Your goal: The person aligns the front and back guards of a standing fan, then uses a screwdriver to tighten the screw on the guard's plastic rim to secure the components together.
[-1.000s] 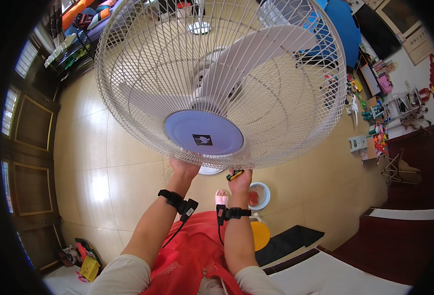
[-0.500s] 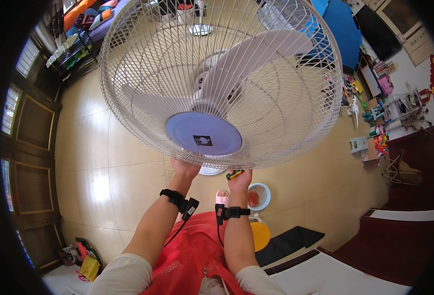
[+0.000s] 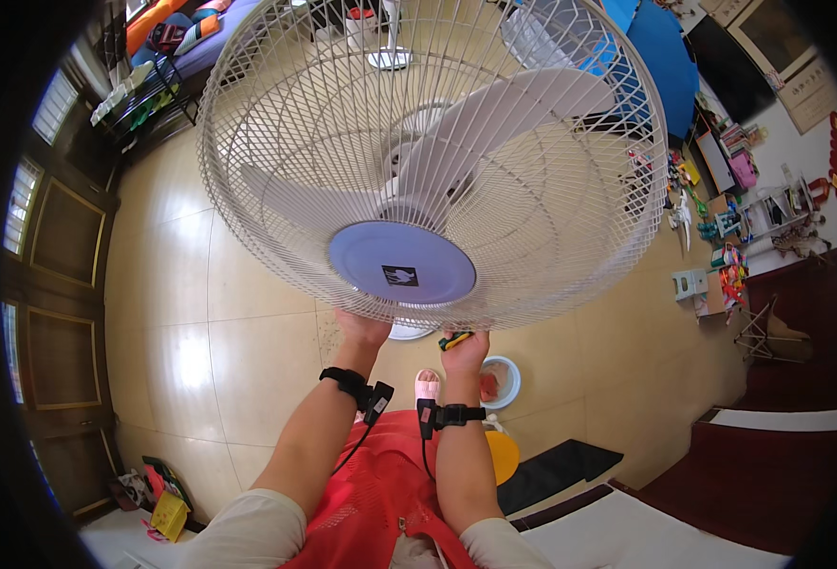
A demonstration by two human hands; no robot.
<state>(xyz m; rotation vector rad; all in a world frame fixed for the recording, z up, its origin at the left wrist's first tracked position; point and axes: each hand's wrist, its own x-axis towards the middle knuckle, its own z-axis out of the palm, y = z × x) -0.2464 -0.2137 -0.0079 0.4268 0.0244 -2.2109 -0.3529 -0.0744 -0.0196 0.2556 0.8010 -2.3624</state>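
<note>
In the head view, the fan lies straight ahead of my 2 hands, broadest from left to right, its disc nearer my left hand. That hand goes behind the lower rim, fingers hidden, so I cannot tell its grip. My right hand is wrapped around a tool, its kind unclear. The fan's top is cut off.

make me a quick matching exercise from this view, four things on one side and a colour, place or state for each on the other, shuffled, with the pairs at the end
Things:
1. round fan cap
2. basin
3. slipper
4. small yellow-and-dark object

Matches:
A. pink
B. in the right hand
C. blue-violet
D. something reddish inside

Pairs: 1-C, 2-D, 3-A, 4-B
</note>
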